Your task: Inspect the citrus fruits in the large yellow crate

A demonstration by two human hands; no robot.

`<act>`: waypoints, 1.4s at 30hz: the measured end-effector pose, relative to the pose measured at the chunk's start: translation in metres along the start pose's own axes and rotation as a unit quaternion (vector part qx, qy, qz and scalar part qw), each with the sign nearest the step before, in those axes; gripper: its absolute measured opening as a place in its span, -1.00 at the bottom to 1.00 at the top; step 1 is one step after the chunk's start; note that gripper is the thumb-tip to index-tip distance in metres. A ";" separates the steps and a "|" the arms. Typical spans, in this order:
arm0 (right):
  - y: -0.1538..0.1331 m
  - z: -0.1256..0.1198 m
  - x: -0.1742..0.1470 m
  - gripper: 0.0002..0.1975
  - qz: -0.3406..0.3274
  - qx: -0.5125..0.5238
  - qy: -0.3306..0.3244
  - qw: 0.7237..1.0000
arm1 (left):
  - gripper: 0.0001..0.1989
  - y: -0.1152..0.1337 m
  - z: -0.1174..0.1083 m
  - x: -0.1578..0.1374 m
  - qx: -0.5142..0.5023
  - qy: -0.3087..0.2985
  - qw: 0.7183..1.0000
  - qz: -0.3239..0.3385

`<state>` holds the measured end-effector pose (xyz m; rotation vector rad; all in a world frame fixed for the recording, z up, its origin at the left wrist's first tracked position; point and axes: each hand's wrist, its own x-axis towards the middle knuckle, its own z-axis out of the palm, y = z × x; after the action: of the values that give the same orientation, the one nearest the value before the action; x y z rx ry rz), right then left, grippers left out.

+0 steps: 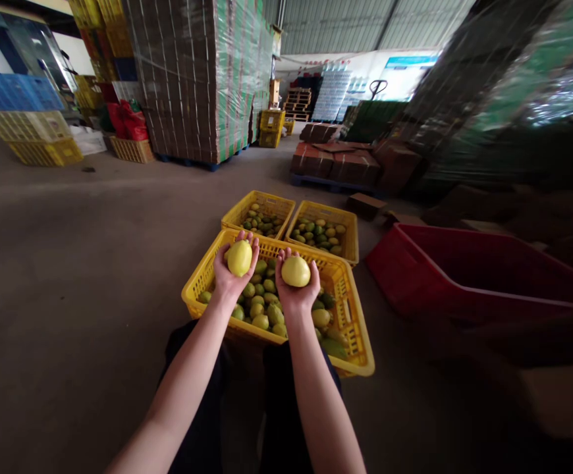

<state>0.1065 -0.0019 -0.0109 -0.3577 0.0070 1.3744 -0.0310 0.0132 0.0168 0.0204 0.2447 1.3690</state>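
Palm up, my left hand [228, 280] cradles a pale yellow lemon [240, 258], fingers curled round its sides. A second, rounder yellow lemon [296, 271] rests in my right hand [297, 299], also palm up with the fingers bent about it. Both hands are above a large yellow plastic crate [363, 345] that stands in front of my knees. Inside it lie several green and yellow lemons [261, 303], partly hidden by my hands and forearms. A green leaf [334, 347] shows at the crate's near right corner.
Two yellow crates, one behind left [232, 215] and one behind right [350, 234], hold more green and yellow fruit. A red tub [405, 283] stands at right. Flattened cartons lie on a pallet [336, 182] beyond. Wrapped stacks [182, 79] rise at the back.
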 end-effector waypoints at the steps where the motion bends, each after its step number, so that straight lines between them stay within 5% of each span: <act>1: 0.001 0.000 0.000 -0.70 -0.003 0.001 0.004 1.000 | -0.55 -0.001 -0.001 0.001 0.000 0.001 1.000 0.005; 33: 0.012 -0.014 0.008 -0.60 -0.046 -0.004 0.000 0.999 | -0.60 -0.038 -0.019 0.006 0.142 -0.031 0.989 0.033; 42: -0.032 -0.024 0.011 -0.61 -0.069 0.017 0.058 0.996 | -0.60 -0.042 -0.062 0.009 0.299 0.081 0.945 -0.110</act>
<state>0.1444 -0.0019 -0.0278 -0.4018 0.0992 1.2140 0.0001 0.0054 -0.0516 0.3777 0.7725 1.0327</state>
